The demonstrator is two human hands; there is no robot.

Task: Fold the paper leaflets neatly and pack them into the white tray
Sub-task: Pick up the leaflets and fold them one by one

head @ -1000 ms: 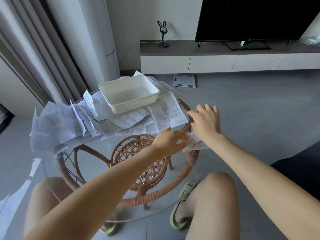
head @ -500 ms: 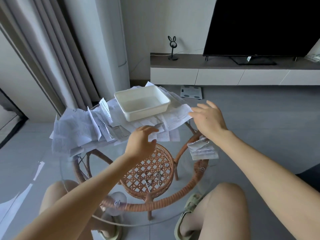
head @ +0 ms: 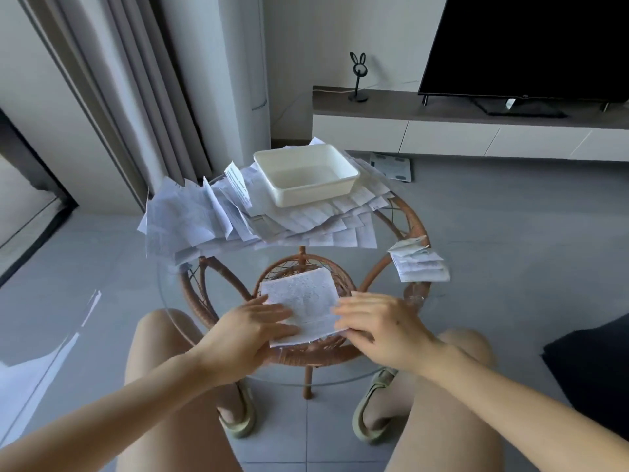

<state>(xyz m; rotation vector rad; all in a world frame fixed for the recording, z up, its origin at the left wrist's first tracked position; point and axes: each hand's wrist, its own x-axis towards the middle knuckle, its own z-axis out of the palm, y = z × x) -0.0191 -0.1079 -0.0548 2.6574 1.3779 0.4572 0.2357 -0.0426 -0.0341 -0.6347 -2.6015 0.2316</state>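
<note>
One printed paper leaflet (head: 304, 303) lies flat on the near part of the round glass table (head: 170, 284). My left hand (head: 253, 330) rests on its left edge with fingers straight. My right hand (head: 377, 323) presses its right edge, fingers flat. The white tray (head: 343, 185) stands at the far side of the table with nothing visible inside, on top of a spread pile of unfolded leaflets (head: 211, 219). A small stack of folded leaflets (head: 420, 265) sits at the table's right edge.
A rattan frame (head: 413, 223) shows under the glass top. My knees and sandalled feet are below the near edge. A TV cabinet (head: 442, 134) and a bathroom scale (head: 391, 166) lie beyond; a dark cushion (head: 595, 369) is at right.
Both hands drew back from the far pile to the near side, and one leaflet now lies flat under them. The camera tilted down and shifted.
</note>
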